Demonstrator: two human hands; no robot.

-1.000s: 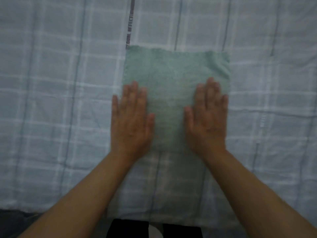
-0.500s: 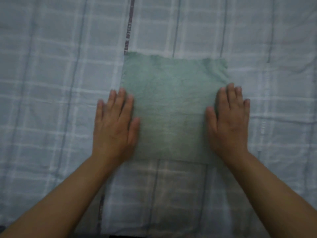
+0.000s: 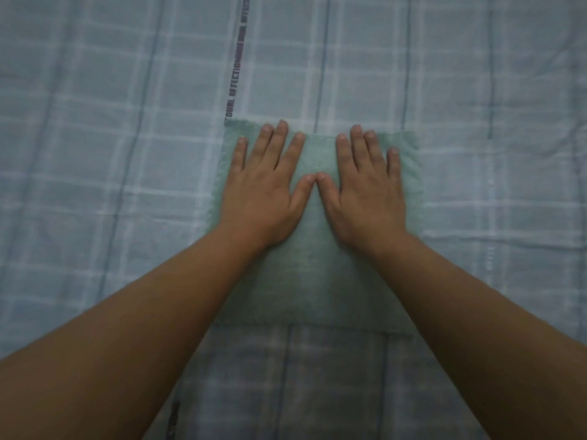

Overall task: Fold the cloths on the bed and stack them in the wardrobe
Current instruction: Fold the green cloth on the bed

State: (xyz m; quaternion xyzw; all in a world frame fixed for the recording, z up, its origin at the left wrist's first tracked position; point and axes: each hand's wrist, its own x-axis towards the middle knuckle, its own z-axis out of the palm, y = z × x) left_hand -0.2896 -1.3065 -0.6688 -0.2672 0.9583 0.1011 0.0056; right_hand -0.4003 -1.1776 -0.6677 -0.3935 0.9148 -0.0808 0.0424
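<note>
Forearms reach in from the bottom of the view, crossing the near half of the green cloth (image 3: 305,281), which lies flat on the bed (image 3: 95,154). Nothing weights that near edge. Any forward push from the palms would probably drag the cloth across the sheet or ripple the free half rather than smooth it.

Farther up, the left hand (image 3: 263,192) and right hand (image 3: 368,192) lie palm-down side by side on the cloth's far half. Their fingers are straight and spread, the thumb tips meet, and they press without gripping anything.

The cloth looks soft and limp, so uneven pressure between the two sides could skew the rectangle. A later fold would then come out crooked. The mattress gives under load, so the checked sheet may bunch beneath the cloth.

The fingertips nearly reach the far edge, which sits just below a printed stripe (image 3: 236,77). Sliding past it could curl that edge over. How many layers lie here I cannot tell. No wardrobe is in view, and a loose carry could undo the fold.
</note>
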